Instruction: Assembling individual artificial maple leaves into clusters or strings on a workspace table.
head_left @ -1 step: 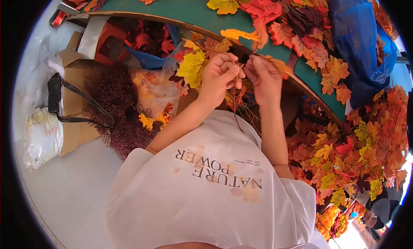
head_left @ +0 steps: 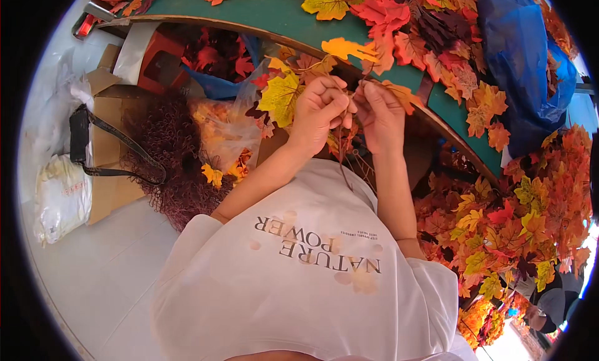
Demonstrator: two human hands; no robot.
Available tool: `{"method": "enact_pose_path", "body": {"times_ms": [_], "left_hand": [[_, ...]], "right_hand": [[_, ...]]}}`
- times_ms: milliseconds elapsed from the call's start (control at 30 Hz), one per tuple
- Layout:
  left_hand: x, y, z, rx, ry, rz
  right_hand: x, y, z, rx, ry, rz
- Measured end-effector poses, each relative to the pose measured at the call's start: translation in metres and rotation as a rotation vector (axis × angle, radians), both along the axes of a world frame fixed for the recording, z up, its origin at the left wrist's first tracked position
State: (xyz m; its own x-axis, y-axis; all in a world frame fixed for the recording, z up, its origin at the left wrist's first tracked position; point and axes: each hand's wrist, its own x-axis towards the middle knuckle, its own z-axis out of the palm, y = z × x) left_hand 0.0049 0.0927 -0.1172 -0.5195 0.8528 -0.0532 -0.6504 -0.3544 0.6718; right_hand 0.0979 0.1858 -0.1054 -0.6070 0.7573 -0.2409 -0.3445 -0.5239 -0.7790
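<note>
Held close together over my lap, at the table's near edge, both hands are closed on an artificial maple-leaf garland. My left hand [head_left: 319, 111] grips its thin brown stem [head_left: 342, 161], whose tail hangs down in front of my shirt. A yellow-green maple leaf [head_left: 279, 99] and several orange and red ones spread to the left of that hand. My right hand [head_left: 382, 114] pinches a thin stem between thumb and forefinger, almost touching the left fingers. An orange leaf [head_left: 402, 96] sticks out behind it, and a yellow-orange leaf [head_left: 349, 49] lies above. The fingers hide where the stems meet.
Loose maple leaves [head_left: 380, 14] lie on the green table [head_left: 262, 14]; a blue plastic bag [head_left: 521, 61] stands at its right. Leaf garlands [head_left: 511, 217] pile up at lower right. On the left are a cardboard box [head_left: 109, 136], dark wiry stems [head_left: 168, 149] and a black strap [head_left: 125, 142].
My right hand has shifted slightly left, toward the left hand, and the leaf above it has tilted. My left hand stays in place.
</note>
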Motion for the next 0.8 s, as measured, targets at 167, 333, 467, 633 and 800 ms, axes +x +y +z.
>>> {"method": "enact_pose_path", "body": {"times_ms": [167, 333, 467, 633, 800], "left_hand": [[0.0007, 0.0004, -0.001, 0.009, 0.012, -0.004], [0.0025, 0.0002, -0.0023, 0.004, -0.014, -0.01], [0.0024, 0.0005, -0.0008, -0.021, 0.002, -0.02], [0.0017, 0.0002, -0.0024, -0.02, -0.012, -0.02], [0.0017, 0.0005, -0.004, -0.032, -0.016, -0.024]], "right_hand": [[0.0001, -0.0037, -0.0049, -0.106, 0.101, 0.133], [0.0024, -0.0055, -0.0051, -0.063, 0.125, 0.174], [0.0027, -0.0063, -0.0051, -0.056, 0.135, 0.171], [0.0022, -0.0081, -0.0033, -0.057, 0.121, 0.144], [0.0033, -0.01, -0.0017, -0.003, 0.081, 0.125]]}}
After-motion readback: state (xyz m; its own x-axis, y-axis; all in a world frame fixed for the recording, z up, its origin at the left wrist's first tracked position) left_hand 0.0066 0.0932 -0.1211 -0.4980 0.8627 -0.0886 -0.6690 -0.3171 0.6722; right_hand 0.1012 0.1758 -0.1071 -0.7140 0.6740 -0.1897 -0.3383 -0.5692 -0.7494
